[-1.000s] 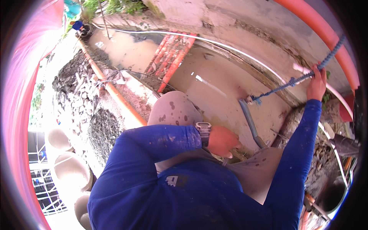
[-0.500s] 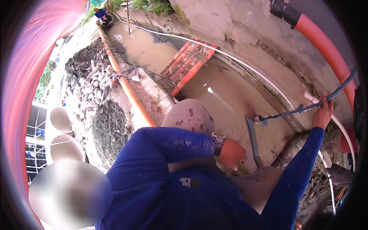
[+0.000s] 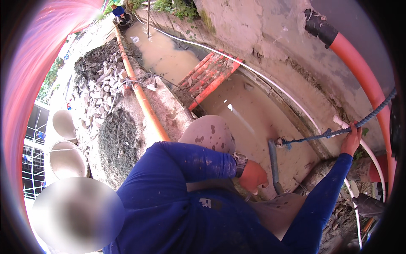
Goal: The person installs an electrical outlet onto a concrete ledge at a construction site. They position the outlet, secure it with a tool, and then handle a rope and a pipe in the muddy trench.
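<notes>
My right hand (image 3: pixel 352 139) is closed round a blue rope (image 3: pixel 327 134), out at arm's length by the wall. One end of that rope reaches a pale, roundish lump (image 3: pixel 279 142) beside the top of a grey pipe (image 3: pixel 274 163); its other end runs up past the right edge. Between my knees hangs my left hand (image 3: pixel 254 177), a watch (image 3: pixel 240 164) on its wrist. Its fingers curl downward, and what they hold, if anything, is hidden. The grey pipe stands in muddy water (image 3: pixel 249 122) just right of that hand.
Muddy water fills the trench beside a concrete wall (image 3: pixel 262 34). Orange bars (image 3: pixel 215 86) span it. A white hose (image 3: pixel 270 80) follows the wall, near a thick orange pipe (image 3: pixel 359 63). Left lie another orange pipe (image 3: pixel 141 101), rubble (image 3: pixel 101 84) and concrete rings (image 3: pixel 67 163). A person (image 3: pixel 119 12) is far off.
The whole view has shifted slightly, so the surroundings sit lower in the picture. My right hand keeps its hold on the rope. My left hand has hardly moved.
</notes>
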A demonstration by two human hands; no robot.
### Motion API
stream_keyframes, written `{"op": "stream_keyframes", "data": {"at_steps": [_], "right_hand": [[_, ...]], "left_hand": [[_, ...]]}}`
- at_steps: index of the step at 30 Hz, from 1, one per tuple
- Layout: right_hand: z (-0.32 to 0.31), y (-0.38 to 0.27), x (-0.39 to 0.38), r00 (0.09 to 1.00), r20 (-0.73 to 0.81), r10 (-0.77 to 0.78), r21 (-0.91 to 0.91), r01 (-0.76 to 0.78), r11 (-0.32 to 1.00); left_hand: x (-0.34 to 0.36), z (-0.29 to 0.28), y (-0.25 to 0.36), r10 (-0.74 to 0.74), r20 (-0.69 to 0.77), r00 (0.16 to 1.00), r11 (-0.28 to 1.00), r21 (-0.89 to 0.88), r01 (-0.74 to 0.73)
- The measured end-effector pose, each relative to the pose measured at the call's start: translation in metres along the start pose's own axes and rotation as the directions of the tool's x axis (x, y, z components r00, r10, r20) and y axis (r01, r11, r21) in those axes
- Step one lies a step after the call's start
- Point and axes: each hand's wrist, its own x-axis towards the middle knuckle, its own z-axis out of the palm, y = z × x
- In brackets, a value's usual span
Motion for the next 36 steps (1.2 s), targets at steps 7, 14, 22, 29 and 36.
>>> {"op": "stream_keyframes", "data": {"at_steps": [7,14,22,29,36], "right_hand": [[0.019,-0.016,-0.019,0.996,-0.054,0.075,0.041,-0.072,0.997],[0.016,-0.016,-0.02,0.988,0.025,0.149,0.176,-0.152,0.973],[0.018,-0.007,-0.021,0.996,0.019,0.083,0.149,-0.085,0.985],[0.017,0.008,-0.019,0.994,-0.019,0.109,0.125,-0.106,0.986],[0.007,0.01,-0.018,0.998,0.019,0.058,0.011,-0.059,0.998]], "left_hand": [[-0.004,-0.003,0.003,-0.003,-0.005,1.0,1.0,-0.002,0.003],[0.0,0.0,0.0,0.011,-0.01,1.0,1.0,-0.013,-0.011],[0.003,0.0,-0.002,-0.062,0.05,0.997,0.998,-0.007,0.063],[0.001,-0.004,0.003,-0.065,0.05,0.997,0.998,0.005,0.065],[0.006,0.002,0.008,-0.036,0.004,0.999,0.999,0.039,0.036]]}}
